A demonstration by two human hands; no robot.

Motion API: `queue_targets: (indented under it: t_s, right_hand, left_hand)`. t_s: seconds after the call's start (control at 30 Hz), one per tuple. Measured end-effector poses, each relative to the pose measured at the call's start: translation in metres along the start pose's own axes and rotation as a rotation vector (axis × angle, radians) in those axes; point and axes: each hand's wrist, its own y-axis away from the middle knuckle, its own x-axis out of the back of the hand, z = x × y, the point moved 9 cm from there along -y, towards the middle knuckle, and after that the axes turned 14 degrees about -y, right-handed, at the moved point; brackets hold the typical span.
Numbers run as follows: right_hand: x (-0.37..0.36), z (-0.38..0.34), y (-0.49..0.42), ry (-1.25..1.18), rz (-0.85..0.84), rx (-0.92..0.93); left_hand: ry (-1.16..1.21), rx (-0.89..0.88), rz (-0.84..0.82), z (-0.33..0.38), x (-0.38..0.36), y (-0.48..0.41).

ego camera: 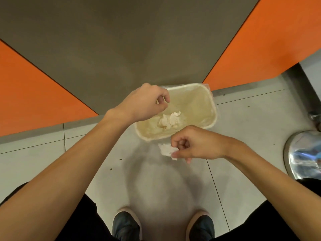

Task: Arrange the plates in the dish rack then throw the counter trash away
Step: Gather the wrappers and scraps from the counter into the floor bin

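Two wads of white paper to account for. Lying already at the bottom of the cream bin: one paper wad, well inside the plastic liner. Pinching the other wad with the right hand, fingers curled tight around it, and holding it low over the floor tiles, just short of the bin's near rim, not yet above the opening. Probably clamped this way to stop such light paper from slipping out too early. Hovering with the left hand over the left rim, fingers loosely curled and grasping nothing visible; placed there, most likely, because a release directly above the opening cannot miss. Standing close, both shoes pointing at the bin, apparently to reach without much bending. Judging the trash step as almost done: needing only to bring the right hand forward over the opening and let go. No plates or dish rack in view.
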Motion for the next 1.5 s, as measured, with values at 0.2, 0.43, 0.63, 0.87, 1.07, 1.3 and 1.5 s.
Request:
queue_targets:
  t_s: [0.2,0.43,0.63,0.87,1.07,1.3,1.5]
  right_hand:
    - [0.085,-0.003,0.009,0.164,0.527,0.138]
    - [0.103,0.014,-0.008,0.311,0.564,-0.001]
    - [0.104,0.002,-0.003,0.218,0.596,0.074]
    - [0.083,-0.046,0.053,-0.114,0.691,0.068]
    - [0.075,-0.185,0.158,0.026,0.547,0.053]
    - [0.069,-0.339,0.31,0.041,0.479,0.076]
    - [0.068,-0.45,0.39,0.027,0.482,0.166]
  left_hand:
    - [0.043,0.045,0.055,-0.004,0.007,0.005]
    - [0.072,-0.027,0.006,0.014,0.003,0.008]
    - [0.101,-0.016,0.033,0.013,0.007,0.01]
    - [0.286,0.187,0.086,0.029,0.046,0.061]
    - [0.288,0.247,0.011,0.117,0.174,0.153]
    - [0.323,0.305,-0.036,0.219,0.339,0.258]
    - [0.442,0.326,0.089,0.271,0.46,0.301]
